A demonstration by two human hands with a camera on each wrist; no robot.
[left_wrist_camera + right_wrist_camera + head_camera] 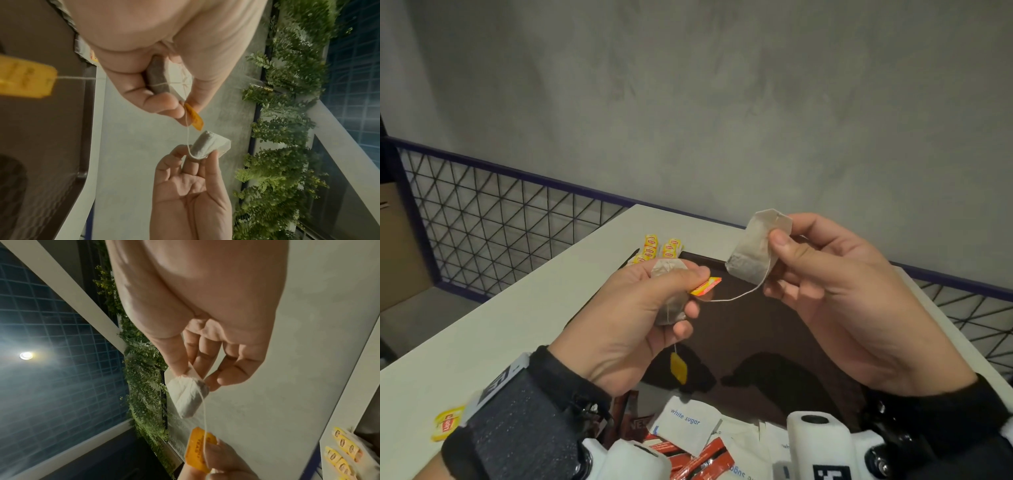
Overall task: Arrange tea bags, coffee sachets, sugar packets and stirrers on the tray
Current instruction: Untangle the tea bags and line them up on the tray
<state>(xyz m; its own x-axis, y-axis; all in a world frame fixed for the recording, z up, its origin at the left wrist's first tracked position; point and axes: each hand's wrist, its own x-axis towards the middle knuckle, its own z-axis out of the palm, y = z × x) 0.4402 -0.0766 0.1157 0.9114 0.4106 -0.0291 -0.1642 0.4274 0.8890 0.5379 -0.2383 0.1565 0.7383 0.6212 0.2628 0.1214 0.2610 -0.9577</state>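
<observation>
Both hands are raised above the dark brown tray [763, 329]. My left hand [693, 291] grips one tea bag [671, 294] in its curled fingers, and its yellow tag [678, 368] dangles below on a string. The same hand's thumb and finger pinch a second yellow-red tag [706, 286]. A string runs from that tag to another tea bag [755, 248], pinched by my right hand [774, 262]. The left wrist view shows the left hand [185, 105] with its bag [158, 78]. In the right wrist view, the right hand [195, 374] holds its bag [189, 395].
Several tagged tea bags [659, 248] lie in a row at the tray's far left corner. White sugar packets [688, 425] and red coffee sachets [698, 459] lie at the near edge. One loose tea bag tag [446, 423] lies on the white table [517, 325]. A wire-mesh railing [500, 226] borders the table.
</observation>
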